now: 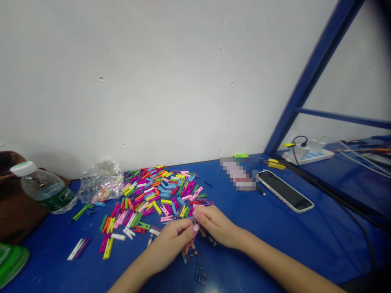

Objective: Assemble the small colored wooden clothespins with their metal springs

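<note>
A heap of small coloured clothespins (159,193) lies on the blue table (275,244) by the wall. My left hand (172,240) and my right hand (215,228) meet just in front of the heap, fingers curled and pinched together over a few pins. What exactly sits between the fingertips is too small to make out. Several dark pins (200,270) lie on the table just below my hands. Loose pins, one white-and-purple pair (77,249) among them, are scattered to the left.
A crumpled clear plastic bag (99,183) and a water bottle (45,189) lie at the left, beside a brown bag (12,203). A white-edged phone (285,190) lies to the right. A power strip (308,154) with cables and a blue frame post (305,81) stand farther right.
</note>
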{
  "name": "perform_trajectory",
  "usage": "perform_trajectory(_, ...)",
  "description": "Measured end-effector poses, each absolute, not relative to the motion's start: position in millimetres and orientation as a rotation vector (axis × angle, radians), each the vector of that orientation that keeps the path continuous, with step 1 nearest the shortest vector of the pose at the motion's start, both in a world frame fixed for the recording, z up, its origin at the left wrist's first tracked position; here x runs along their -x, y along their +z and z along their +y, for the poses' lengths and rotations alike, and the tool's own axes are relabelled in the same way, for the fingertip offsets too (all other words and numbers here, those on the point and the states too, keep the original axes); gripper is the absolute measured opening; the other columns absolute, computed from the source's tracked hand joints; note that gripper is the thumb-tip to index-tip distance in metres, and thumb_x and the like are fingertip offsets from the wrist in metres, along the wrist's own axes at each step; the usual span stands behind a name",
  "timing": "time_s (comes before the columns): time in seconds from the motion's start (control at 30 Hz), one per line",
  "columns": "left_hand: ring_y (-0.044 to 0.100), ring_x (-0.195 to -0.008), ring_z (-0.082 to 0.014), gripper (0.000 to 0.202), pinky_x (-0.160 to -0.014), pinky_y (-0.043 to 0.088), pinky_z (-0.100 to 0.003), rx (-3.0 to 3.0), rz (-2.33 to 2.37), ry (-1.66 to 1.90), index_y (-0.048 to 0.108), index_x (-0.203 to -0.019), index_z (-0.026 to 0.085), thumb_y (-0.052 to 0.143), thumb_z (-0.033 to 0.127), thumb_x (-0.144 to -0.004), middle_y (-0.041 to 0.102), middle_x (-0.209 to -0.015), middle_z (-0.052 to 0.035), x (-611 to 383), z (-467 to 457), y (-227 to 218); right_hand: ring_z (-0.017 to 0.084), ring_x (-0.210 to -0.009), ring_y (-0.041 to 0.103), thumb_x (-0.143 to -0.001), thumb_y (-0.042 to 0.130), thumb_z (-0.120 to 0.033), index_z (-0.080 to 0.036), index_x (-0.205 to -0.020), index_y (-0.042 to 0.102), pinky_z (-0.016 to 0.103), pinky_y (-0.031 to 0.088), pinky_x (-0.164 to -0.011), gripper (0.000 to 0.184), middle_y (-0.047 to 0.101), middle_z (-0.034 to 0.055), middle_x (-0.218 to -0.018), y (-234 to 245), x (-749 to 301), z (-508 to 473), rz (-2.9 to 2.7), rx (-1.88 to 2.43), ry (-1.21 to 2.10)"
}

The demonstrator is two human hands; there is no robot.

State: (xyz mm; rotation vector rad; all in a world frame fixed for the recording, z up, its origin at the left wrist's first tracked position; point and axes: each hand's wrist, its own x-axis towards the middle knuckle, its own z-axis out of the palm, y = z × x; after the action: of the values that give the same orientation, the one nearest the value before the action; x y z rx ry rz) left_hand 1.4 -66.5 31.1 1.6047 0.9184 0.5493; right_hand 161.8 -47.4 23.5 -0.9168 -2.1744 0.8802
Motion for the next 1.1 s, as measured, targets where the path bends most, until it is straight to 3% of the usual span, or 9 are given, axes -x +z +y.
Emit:
perform_trajectory(0.5, 0.033, -0.043, -0.0065, 0.040, -0.041, 0.025, -0.017, -1.510, 0.908, 0.575, 0.058, -0.080, 0.012, 0.038, 0.046, -0.079, 0.038, -0.049, 0.0057, -3.8, -66.3, 26.7, 0.008, -0.049, 0.043, -0.086, 0.022, -0.046, -0.016, -0.059, 0.040, 0.020, 0.036, -0.052, 0.044, 0.044, -0.0039, -0.051, 17.3, -159.0, -45.8, -2.022, 0.862, 1.178)
perform_trajectory(0.87, 0.038, -0.038, -0.0067, 0.040, -0.041, 0.033, -0.018, -1.465, 0.903, 0.653, 0.054, -0.073, 0.013, 0.036, 0.048, -0.079, 0.041, -0.044, 0.0059, -5.9, -61.7, 8.4, 0.008, -0.047, 0.040, -0.086, 0.025, -0.046, -0.017, -0.061, 0.037, 0.020, 0.036, -0.050, 0.040, 0.041, -0.0050, -0.050, 12.5, -156.2, -43.2, -1.900, 0.825, 1.257)
perform_trajectory(1.1, 0.041, -0.049, -0.0084, 0.038, -0.050, 0.032, -0.019, -1.730, 1.075, 0.711, 0.045, -0.056, 0.015, 0.038, 0.044, -0.080, 0.043, -0.049, 0.0054, -6.4, -61.7, 13.6, 0.008, -0.047, 0.039, -0.087, 0.027, -0.041, -0.016, -0.058, 0.038, 0.019, 0.032, -0.048, 0.039, 0.042, -0.0041, -0.051, 17.2, -158.9, -39.8, -2.038, 0.921, 1.033)
